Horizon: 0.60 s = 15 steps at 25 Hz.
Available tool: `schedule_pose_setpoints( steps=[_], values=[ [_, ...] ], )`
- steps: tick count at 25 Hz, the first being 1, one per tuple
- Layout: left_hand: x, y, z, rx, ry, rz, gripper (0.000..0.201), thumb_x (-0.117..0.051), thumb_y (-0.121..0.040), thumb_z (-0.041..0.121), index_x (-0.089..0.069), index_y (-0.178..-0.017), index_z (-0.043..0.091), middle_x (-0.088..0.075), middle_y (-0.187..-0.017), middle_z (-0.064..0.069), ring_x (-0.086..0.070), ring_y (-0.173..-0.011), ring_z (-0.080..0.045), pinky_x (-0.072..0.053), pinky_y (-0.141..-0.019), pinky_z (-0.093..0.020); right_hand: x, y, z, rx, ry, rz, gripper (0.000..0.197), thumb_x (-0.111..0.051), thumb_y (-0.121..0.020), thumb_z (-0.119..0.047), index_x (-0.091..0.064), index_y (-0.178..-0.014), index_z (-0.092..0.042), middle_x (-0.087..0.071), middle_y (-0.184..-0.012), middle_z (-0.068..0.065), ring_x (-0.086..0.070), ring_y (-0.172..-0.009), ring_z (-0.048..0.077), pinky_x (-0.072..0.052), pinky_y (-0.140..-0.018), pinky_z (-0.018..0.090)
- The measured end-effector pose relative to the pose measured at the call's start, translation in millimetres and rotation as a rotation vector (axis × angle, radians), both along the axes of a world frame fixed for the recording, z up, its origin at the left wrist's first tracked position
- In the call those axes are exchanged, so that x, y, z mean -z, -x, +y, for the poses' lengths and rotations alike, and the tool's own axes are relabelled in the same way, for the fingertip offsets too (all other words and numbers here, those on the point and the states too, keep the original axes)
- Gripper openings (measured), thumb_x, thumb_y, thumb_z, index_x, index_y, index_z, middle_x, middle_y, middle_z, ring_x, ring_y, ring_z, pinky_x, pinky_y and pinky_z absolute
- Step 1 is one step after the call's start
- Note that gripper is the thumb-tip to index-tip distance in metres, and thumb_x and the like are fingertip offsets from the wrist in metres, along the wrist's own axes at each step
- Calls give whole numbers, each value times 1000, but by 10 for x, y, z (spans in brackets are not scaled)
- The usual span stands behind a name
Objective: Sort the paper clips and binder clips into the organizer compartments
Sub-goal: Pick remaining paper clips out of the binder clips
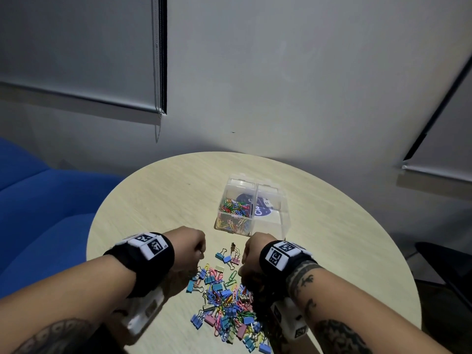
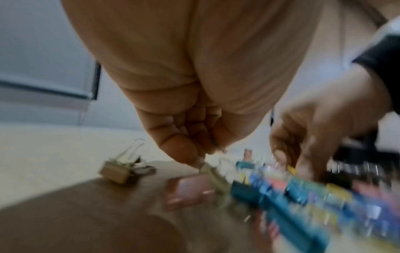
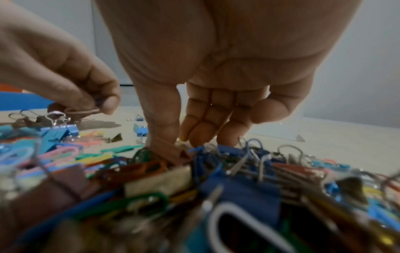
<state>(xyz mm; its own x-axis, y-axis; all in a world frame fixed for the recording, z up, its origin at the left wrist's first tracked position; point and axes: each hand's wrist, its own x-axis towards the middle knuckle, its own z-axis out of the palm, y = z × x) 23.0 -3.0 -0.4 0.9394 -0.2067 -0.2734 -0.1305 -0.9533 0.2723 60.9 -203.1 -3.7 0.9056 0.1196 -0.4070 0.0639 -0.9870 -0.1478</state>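
1. Grey walls and lowered blinds close off a dim room; a round pale wooden table (image 1: 163,190) stands by a blue seat (image 1: 43,213), and a person leans over it with both forearms reaching in.

2. A mixed pile of clips (image 1: 227,302) lies on the near part of the table, between the two wrists, so both hands can pick from it without stretching.

3. Beyond the pile stands the clear organizer (image 1: 251,208). Its left compartment already holds coloured paper clips (image 1: 235,208), while the right one looks to hold no clips, only a dark label showing through. I judge the binder clips still wait their turn.

4. The left hand (image 1: 190,245) hovers at the pile's left edge, thumb and forefinger pinching what looks like a pinkish paper clip (image 3: 83,111), seen best from the right wrist. The pinch suits a thin wire thing.

5. The right hand (image 1: 251,254) has its fingers (image 3: 201,133) pointing down into the heap, tips touching the clips. Whether they grasp one I cannot tell.

6. A few binder clips (image 1: 227,256) lie apart, just beyond the pile toward the organizer.
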Motion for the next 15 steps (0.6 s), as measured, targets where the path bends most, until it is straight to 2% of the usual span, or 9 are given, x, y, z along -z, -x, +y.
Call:
schedule_pose_setpoints(
  steps=[1,2,3,4,7,9,11,13,15],
  values=[
    [-37,20,-15,-66,154,9,7,-52,-93,17,-57,-92,21,-70,-100,0,-66,-87,-7,-51,-72,-21,-43,19,-15,4,-14,2,50,-78,-48,-56,-70,-82,-21,-72,-77,-4,-71,-75,24,-60,-77,46],
    [-63,37,-31,-134,309,23,10,-51,-93,13,-57,-90,20,-68,-89,2,-65,-71,1,-48,-60,-16,-74,27,-34,8,-38,6,47,-79,-46,-53,-70,-78,-20,-71,-73,-6,-70,-72,21,-61,-75,43],
    [-92,61,-48,-210,465,39,12,-49,-94,9,-57,-90,16,-64,-78,1,-61,-55,5,-43,-49,-13,-115,56,-38,14,-51,12,44,-80,-45,-49,-70,-76,-19,-71,-71,-5,-70,-70,20,-62,-73,40],
    [-117,79,-52,-291,619,75,11,-49,-96,6,-57,-91,11,-59,-71,-1,-57,-45,2,-40,-42,-13,-199,99,-37,14,-99,24,39,-81,-47,-43,-68,-73,-17,-71,-70,-5,-70,-69,19,-62,-70,38],
    [-159,125,4,-534,1079,265,7,-50,-96,2,-55,-92,2,-47,-69,-13,-53,-47,-19,-41,-39,-19,-276,160,-13,94,-371,61,13,-74,-73,-15,-60,-71,-15,-70,-64,4,-66,-58,19,-55,-55,28],
    [-103,114,78,-647,1228,360,13,-45,-93,0,-53,-82,3,-43,-67,-12,-44,-44,-19,-37,-39,-18,-252,187,30,149,-508,90,10,-61,-82,-3,-60,-75,-11,-70,-69,11,-67,-62,25,-52,-56,28],
    [-54,119,125,-730,1372,481,15,-40,-83,-3,-47,-75,6,-41,-64,-11,-35,-45,-18,-32,-40,-16,-174,179,88,117,-515,103,12,-55,-89,-7,-60,-79,-13,-67,-76,11,-65,-65,26,-54,-65,33],
    [-30,123,158,-764,1468,532,15,-37,-70,-3,-45,-72,9,-43,-63,-10,-33,-47,-18,-26,-41,-15,-118,176,174,4,-424,102,11,-57,-92,-17,-62,-83,-17,-63,-78,3,-59,-67,20,-51,-67,30],
    [-7,141,183,-764,1411,537,13,-42,-71,2,-47,-74,13,-44,-60,-5,-31,-47,-15,-20,-40,-14,-97,209,248,-155,-300,39,9,-62,-90,-27,-71,-91,-25,-65,-82,-5,-59,-75,15,-47,-69,24]
  ],
)
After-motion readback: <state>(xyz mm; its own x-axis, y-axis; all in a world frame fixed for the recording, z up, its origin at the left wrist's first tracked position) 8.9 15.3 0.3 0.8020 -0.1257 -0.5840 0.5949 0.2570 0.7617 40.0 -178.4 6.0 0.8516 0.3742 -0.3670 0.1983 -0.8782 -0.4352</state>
